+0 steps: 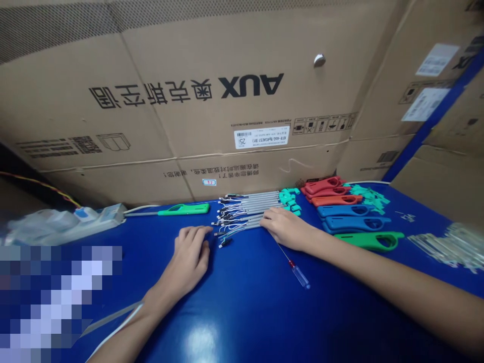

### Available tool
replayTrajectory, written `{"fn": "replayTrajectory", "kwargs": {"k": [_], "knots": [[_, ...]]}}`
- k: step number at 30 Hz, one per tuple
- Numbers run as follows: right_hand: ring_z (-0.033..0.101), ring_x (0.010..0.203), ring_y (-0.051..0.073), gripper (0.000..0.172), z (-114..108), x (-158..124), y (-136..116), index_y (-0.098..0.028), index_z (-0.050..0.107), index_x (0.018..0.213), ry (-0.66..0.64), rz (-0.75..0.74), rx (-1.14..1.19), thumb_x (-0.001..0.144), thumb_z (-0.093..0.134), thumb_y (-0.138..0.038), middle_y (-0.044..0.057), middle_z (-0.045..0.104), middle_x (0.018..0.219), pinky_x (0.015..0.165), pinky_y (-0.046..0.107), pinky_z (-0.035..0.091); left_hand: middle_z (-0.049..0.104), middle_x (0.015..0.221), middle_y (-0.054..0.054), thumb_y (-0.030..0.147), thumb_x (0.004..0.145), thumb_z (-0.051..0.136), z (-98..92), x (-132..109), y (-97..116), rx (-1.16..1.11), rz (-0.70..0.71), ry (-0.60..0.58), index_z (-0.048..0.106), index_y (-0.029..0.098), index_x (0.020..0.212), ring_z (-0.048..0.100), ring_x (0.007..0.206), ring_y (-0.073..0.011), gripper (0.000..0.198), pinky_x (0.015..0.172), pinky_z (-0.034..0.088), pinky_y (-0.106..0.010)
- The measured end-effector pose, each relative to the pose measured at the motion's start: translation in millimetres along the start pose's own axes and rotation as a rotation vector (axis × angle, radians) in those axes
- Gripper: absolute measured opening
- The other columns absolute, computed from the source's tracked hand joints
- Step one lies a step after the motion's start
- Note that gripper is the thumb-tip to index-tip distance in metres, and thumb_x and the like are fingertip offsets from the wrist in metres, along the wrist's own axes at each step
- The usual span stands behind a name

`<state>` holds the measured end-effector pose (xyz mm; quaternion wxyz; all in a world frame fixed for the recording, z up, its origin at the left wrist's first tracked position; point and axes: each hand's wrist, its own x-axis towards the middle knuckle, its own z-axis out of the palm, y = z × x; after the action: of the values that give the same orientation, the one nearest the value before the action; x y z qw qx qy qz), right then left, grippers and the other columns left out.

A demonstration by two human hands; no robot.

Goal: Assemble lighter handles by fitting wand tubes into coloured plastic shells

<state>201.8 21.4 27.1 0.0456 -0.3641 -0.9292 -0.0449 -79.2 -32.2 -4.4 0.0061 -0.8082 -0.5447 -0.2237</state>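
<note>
A row of grey rods (260,202) with wires and small black parts at their left ends lies on the blue table, green pieces at their right ends. My right hand (283,227) rests over the lower rods, fingers bent and closed round something I cannot make out. My left hand (191,254) lies on the table to the left of the wire ends, its fingers curled but apart, with nothing seen in it. Below my right hand is a screwdriver (299,275) with a clear handle, its thin shaft pointing up toward the hand.
Red, blue and green lighter-like casings (355,224) lie at the right, beside small green pieces (368,196) and a pile of clear strips (449,244). A green lighter-like casing (185,208) and a power strip (102,220) sit at the left. Cardboard (170,126) stands behind.
</note>
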Motion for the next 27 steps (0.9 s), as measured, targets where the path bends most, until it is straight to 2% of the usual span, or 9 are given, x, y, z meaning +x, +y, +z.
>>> {"fn": "replayTrajectory", "kwargs": {"k": [6,10,13,21,24,27], "knots": [[0.052,0.084,0.022,0.023,3.5,-0.3,0.3,-0.011,0.068,0.090,0.036,0.024,-0.009,0.090,0.046,-0.005,0.013,0.062,0.091,0.074,0.032,0.037,0.054,0.125,-0.016,0.018,0.090,0.041,-1.0,13.6,-39.5,0.174,-0.202,0.109,0.053,0.017,0.120,0.043,0.114,-0.0368,0.032,0.084,0.044,-0.053],[0.052,0.084,0.022,0.021,-9.7,-6.0,-9.3,-0.010,0.068,0.090,0.075,0.015,0.028,0.089,0.047,-0.005,0.013,0.062,0.090,0.076,0.034,0.039,0.051,0.130,-0.013,0.026,0.093,0.053,-4.5,26.1,-56.3,0.300,-0.283,0.142,0.052,0.017,0.125,0.049,0.118,-0.0317,0.033,0.090,0.046,-0.050],[0.053,0.087,0.021,0.017,-22.8,-14.9,-21.5,-0.013,0.068,0.088,0.091,-0.024,0.075,0.088,0.052,-0.009,0.011,0.062,0.090,0.079,0.033,0.041,0.052,0.132,-0.010,0.034,0.092,0.059,-7.1,35.9,-63.3,0.367,-0.223,0.089,0.053,0.018,0.126,0.055,0.116,-0.0278,0.038,0.095,0.046,-0.051],[0.056,0.089,0.021,0.015,-33.7,-43.7,-55.5,-0.016,0.068,0.091,0.071,-0.173,0.195,0.088,0.053,-0.015,0.009,0.063,0.096,0.082,0.037,0.045,0.061,0.119,-0.009,0.031,0.093,0.058,-12.1,57.6,-77.0,0.355,-0.032,-0.083,0.058,0.017,0.119,0.063,0.099,-0.0215,0.029,0.084,0.054,-0.042],[0.056,0.088,0.021,0.018,-38.3,-47.8,-58.7,-0.016,0.068,0.090,0.109,-0.181,0.209,0.090,0.050,-0.016,0.009,0.063,0.095,0.082,0.038,0.046,0.061,0.117,-0.008,0.031,0.094,0.058,-13.6,58.6,-74.7,0.329,0.007,-0.061,0.057,0.017,0.118,0.064,0.096,-0.0204,0.028,0.080,0.055,-0.039],[0.057,0.088,0.020,0.020,-46.0,-48.0,-56.8,-0.015,0.069,0.088,0.185,-0.174,0.239,0.090,0.049,-0.015,0.010,0.064,0.095,0.082,0.036,0.048,0.060,0.113,-0.007,0.028,0.093,0.058,-20.6,58.8,-61.8,0.329,0.034,0.004,0.056,0.017,0.119,0.063,0.091,-0.0193,0.028,0.077,0.055,-0.038]]}}
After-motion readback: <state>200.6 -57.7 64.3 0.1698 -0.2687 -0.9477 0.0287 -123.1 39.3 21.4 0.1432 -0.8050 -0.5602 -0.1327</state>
